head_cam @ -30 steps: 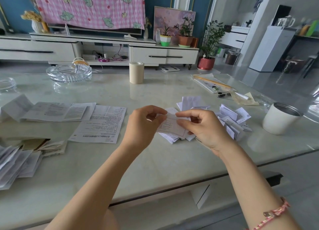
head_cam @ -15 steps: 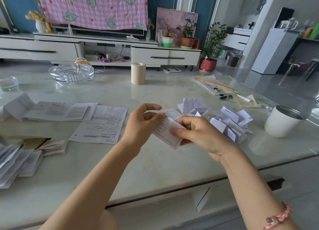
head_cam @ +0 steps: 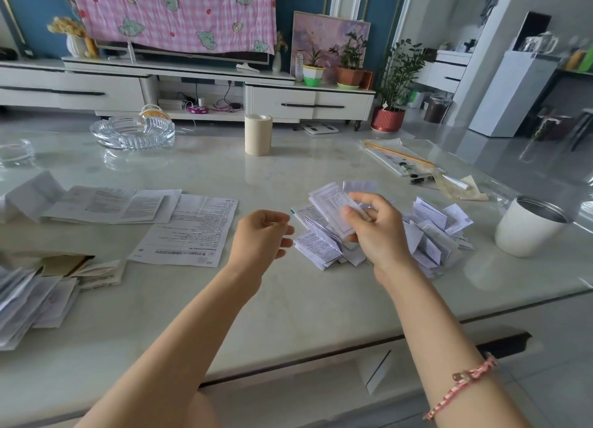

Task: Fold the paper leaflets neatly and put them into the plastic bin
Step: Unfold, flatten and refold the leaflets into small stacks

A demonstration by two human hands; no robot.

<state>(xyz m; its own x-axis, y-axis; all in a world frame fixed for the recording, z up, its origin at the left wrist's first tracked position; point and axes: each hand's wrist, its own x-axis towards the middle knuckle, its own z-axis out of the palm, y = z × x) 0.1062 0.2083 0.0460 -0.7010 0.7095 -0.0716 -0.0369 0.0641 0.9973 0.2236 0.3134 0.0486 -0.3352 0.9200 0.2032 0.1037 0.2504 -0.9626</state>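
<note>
One folded leaflet (head_cam: 330, 209) is pinched between thumb and fingers of the right hand (head_cam: 378, 231) and held just above a heap of folded leaflets (head_cam: 321, 247) on the table (head_cam: 288, 315). The left hand (head_cam: 260, 238) is held beside it, fingers loosely curled, nothing gripped. The plastic bin cannot be made out for certain; it may be a clear container round the second heap (head_cam: 430, 231) just right of the hand.

Step judged to be: leaflet folded, drop-off due. To be done well, the fold should be kept pressed flat until release, and the leaflet laid level with the others rather than dropped on edge, since several in both heaps have sprung open.

Open room is found in front of both hands, towards the near table edge. A flat printed sheet (head_cam: 189, 231) lies left of the left hand, apart from it, and is likely to be taken next. A white cup (head_cam: 529, 231) stands right of the second heap, near the table's right edge, and should be avoided by any wide sweep.
</note>
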